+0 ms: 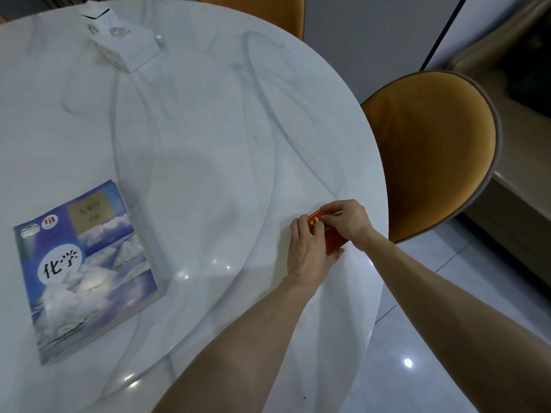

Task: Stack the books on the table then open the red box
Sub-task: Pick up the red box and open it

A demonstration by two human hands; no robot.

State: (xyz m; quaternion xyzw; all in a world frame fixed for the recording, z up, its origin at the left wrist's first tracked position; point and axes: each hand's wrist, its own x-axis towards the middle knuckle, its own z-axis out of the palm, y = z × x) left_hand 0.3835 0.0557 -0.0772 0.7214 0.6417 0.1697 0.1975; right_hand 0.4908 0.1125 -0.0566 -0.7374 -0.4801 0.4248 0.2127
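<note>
A small red box (333, 238) with gold lettering lies near the right edge of the round white marble table (208, 129). My left hand (307, 251) grips its near left side from below. My right hand (348, 222) pinches its far end with the fingertips, covering the top of the box. Whether the lid is lifted cannot be told. At the near left of the table lies a stack of books (86, 269), the top one blue with clouds, a white circle and black characters. Thinner page edges show beneath it.
A white tissue box (125, 43) stands at the far left of the table. An orange padded chair (432, 150) sits just off the right edge, another (253, 7) at the far side. Glossy tiled floor (447, 338) lies to the right.
</note>
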